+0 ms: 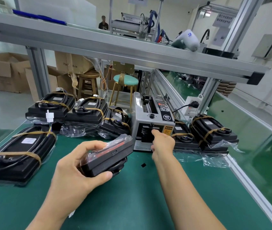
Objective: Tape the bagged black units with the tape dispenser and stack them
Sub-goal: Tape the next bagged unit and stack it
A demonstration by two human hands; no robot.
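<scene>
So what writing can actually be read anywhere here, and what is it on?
"75x" then a blurred part, then "0 cm": cardboard box behind the bench.
"CAUTION": yellow sticker on the tape dispenser.
Chinese characters on the hanging signs: too blurred to read.
White labels on the bagged black units: too small to read.

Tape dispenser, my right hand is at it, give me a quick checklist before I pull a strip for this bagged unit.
1. Left hand has a grip on the bagged unit: ok.
2. Right hand at the dispenser outlet: ok.
3. Strip fed out and ready: cannot tell, the fingers hide the slot.
4. Dispenser plugged in: ok, a plug sits in the socket.
5. Bag closed around the unit: cannot tell.
6. Taped stack right of the dispenser to add to: ok.
</scene>
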